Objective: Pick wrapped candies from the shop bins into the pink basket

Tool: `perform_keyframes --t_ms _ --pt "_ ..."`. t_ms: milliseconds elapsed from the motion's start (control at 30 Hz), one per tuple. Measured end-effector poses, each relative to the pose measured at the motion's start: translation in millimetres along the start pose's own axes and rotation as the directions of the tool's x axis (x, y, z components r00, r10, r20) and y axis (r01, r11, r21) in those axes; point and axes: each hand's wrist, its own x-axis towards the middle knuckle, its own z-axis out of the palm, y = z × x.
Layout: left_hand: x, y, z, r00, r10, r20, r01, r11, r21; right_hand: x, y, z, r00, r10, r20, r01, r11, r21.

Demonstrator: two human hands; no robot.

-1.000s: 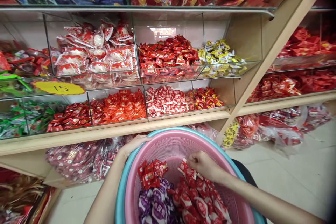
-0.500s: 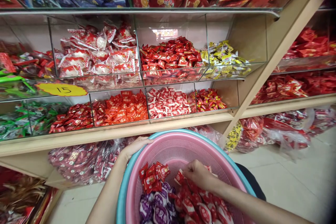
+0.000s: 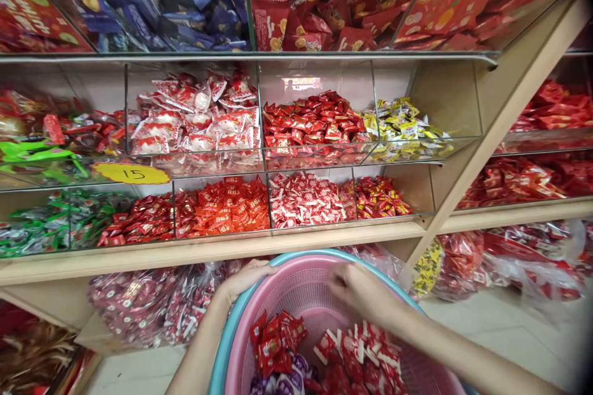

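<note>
My left hand (image 3: 248, 279) is closed over the far left rim of a light blue basin (image 3: 221, 345), with a pink basket (image 3: 303, 284) nested inside it. Above the basket's far side, my right hand (image 3: 348, 287) is slightly blurred, its fingers curled and no candy showing in them. Below it lie red-and-white wrapped candies (image 3: 364, 352). To their left sits a small heap of red wrapped candies (image 3: 278, 339). Purple-and-white wrapped candies (image 3: 285, 378) lie nearer, cut off by the frame's lower edge.
Ahead stands a wooden shelf (image 3: 296, 239) with clear dividers and several compartments of wrapped sweets. A yellow price tag (image 3: 132, 173) reading 15 hangs on its left. Under the shelf, plastic bags of sweets (image 3: 139, 302) rest near the tiled floor (image 3: 491, 333).
My right hand has lifted from the candies toward the basket's far wall, uncovering red-and-white ones beneath. The view has tilted up, so shelf and basin sit lower. My left hand still grips the rim.
</note>
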Motion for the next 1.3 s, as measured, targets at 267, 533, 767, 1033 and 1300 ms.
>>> perform_keyframes --t_ms 267,533,767,1033,1300 --pt "1 -2 0.4 0.998 -0.014 -0.055 0.016 0.999 0.037 109 -28 -53 0.924 -0.337 -0.180 0.321 0.940 -0.113" --pt "2 -4 -1.2 0.999 0.005 -0.045 -0.003 0.999 0.049 148 -38 -39 0.912 -0.409 0.011 0.399 0.883 -0.247" --pt "3 -8 -2.3 0.999 0.037 -0.028 -0.037 0.999 0.016 145 -33 -40 0.879 -0.474 -0.053 0.445 0.855 -0.266" --pt "7 -13 -3.1 0.998 0.056 0.021 -0.055 0.997 -0.047 92 -28 -59 0.828 -0.369 -0.423 0.474 0.863 0.175" --pt "5 -9 -1.0 0.997 -0.016 -0.080 0.020 0.999 0.045 -3 18 -1 0.990 0.041 -0.137 0.051 0.793 0.606"
